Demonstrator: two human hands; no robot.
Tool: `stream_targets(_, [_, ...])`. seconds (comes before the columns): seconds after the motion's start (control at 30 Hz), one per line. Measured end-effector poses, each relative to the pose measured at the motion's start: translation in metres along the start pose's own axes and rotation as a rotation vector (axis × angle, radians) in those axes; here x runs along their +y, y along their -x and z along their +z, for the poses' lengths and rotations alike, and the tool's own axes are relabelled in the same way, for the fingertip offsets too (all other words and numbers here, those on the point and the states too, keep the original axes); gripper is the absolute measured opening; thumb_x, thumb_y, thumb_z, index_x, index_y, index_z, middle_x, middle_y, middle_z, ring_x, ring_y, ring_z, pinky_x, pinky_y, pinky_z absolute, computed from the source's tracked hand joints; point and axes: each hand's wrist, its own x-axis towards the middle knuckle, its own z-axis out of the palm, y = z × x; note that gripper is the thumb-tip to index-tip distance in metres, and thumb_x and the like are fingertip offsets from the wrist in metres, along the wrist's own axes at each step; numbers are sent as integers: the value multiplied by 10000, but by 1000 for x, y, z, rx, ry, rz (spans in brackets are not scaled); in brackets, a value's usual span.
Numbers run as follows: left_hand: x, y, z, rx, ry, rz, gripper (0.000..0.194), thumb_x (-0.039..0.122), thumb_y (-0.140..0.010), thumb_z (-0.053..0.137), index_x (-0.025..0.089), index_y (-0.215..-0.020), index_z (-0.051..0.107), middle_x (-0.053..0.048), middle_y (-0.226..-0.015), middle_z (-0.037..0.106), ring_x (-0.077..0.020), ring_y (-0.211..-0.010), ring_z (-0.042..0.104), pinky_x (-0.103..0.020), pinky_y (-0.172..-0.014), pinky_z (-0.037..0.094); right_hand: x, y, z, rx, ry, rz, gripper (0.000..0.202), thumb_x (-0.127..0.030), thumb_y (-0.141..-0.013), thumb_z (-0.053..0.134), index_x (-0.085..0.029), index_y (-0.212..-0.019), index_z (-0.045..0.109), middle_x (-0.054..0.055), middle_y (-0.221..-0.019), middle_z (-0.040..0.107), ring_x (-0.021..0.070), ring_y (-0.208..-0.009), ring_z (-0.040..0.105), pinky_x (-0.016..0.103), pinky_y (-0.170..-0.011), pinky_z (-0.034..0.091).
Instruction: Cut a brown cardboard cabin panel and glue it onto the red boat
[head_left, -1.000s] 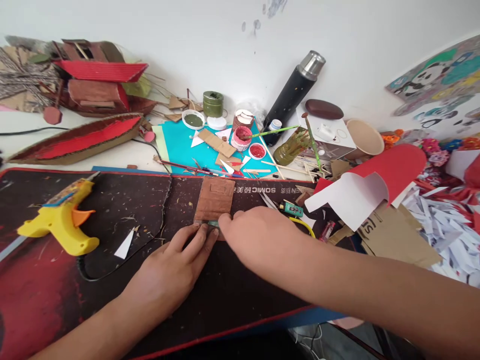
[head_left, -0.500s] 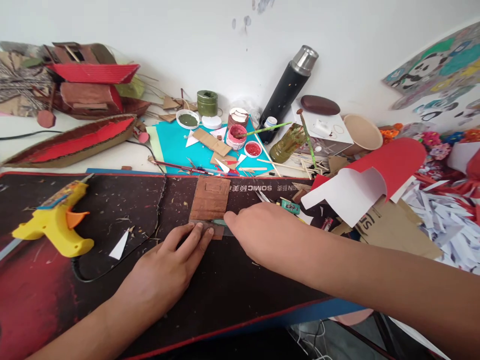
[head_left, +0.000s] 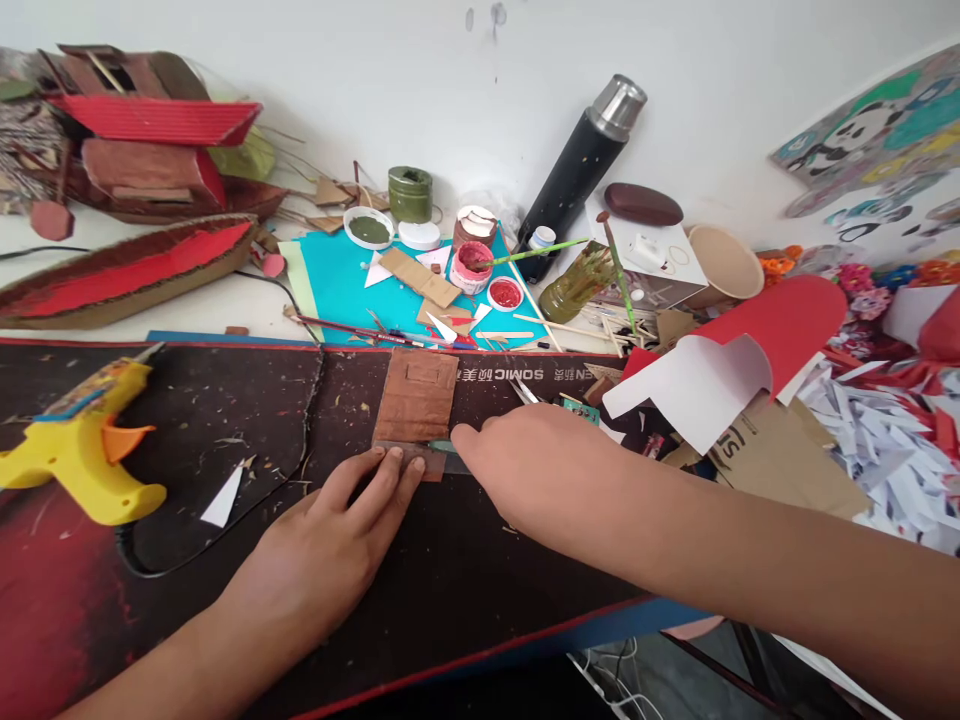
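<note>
Brown panel (head_left: 417, 398): lies flat at the center of the frame on a dark mat (head_left: 420, 590), a small rectangle marked near its far edge; its near end runs under a see-through strip (head_left: 460, 464), and a corner of brown shows beyond it.
Left hand (head_left: 322, 540): comes in from the lower left, fingers slightly parted, their tips pressing down on the strip over the panel's near end, not wrapped around anything.
Right hand (head_left: 534, 468): reaches in from the lower right, curled closed on a greenish tool (head_left: 441, 446) whose visible tip lies along the strip's far edge; the rest is hidden by the hand.
Glue gun (head_left: 97, 450): yellow, with an orange trigger, rests on its side at the left of the frame, a white paper sliver (head_left: 223, 497) near it.
Scissors (head_left: 523, 388): partly hidden, blades showing right of the panel, just past the right hand.
Paint corner: a blue sheet (head_left: 330, 285) at upper center bears an open red pot (head_left: 470, 280); a green jar (head_left: 410, 195) stands behind, and a black flask (head_left: 576, 175) leans at the wall.
Boats: a model hull (head_left: 127, 270) with a red interior sits at upper left.
Paper pile: a curled red sheet (head_left: 795, 315) and white shreds (head_left: 892, 440) fill the right side.
</note>
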Motion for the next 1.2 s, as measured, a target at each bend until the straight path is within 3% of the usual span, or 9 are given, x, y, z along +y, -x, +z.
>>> stream_targets(0.17, [-1,-1,-1,6,15,13,545,57,-944,469,119,-1467,610,-166,-1378,695,-310,-1300,607,-349,-812,637,-11,-6,-12,-21,48,-23,222,-110,-896,669,-92,-1114,708,127,-818,765,253,-701,745,315,-605,520])
stream_targets(0.3, [-1,-2,-2,-6,5,-10,560,59,-936,491,145,-1478,607,-153,-1393,690,-307,-1255,625,-336,-769,639,-5,1,-18,-29,47,-22,159,-121,-949,604,-128,-1066,712,110,-797,760,265,-743,758,323,-612,509])
stream_targets(0.6, [0,-3,-2,51,28,-11,547,48,-919,521,112,-1455,612,-161,-1332,694,-308,-1233,606,-336,-790,626,-3,3,-14,83,32,-22,138,-160,-977,577,-163,-1085,662,87,-821,753,262,-754,759,318,-618,505])
stream_targets(1.2, [1,-4,-3,65,40,-13,525,59,-939,505,104,-1451,610,-154,-1316,706,-304,-1273,597,-345,-840,625,-7,-13,-8,56,-11,-27,152,-144,-975,588,-135,-1090,687,97,-786,744,257,-783,762,314,-660,520])
